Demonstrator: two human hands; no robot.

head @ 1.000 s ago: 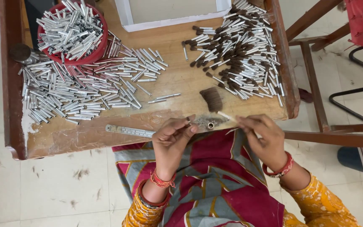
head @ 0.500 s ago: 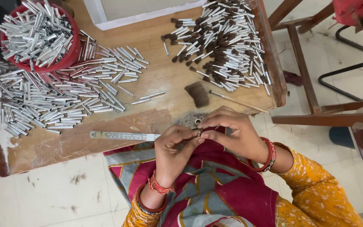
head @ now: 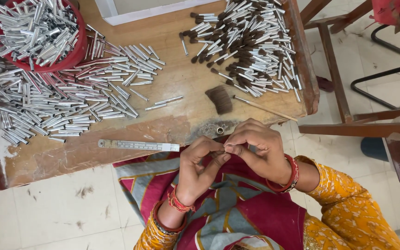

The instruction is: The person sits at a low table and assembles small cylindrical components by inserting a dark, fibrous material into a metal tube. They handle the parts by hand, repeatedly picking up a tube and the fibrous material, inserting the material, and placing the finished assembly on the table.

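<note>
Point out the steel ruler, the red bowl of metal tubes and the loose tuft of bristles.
steel ruler (head: 138,145), head view, middle of its blade.
red bowl (head: 78,52), head view, right rim.
tuft of bristles (head: 220,99), head view, centre of the tuft.

One second ago the person's hands were spread apart along the near edge of the table (head: 172,127), the left hand (head: 200,169) by the end of the metal ruler (head: 138,145) and the right hand (head: 258,150) further right, each fingering something on the wood. Half a second ago the two hands had drawn together just off the table edge. Now they are closed in, fingertips touching over the lap, pinching something small between them that is too hidden to identify. The head camera has also shifted: the table sits further left and higher, and more floor shows at right.
</note>
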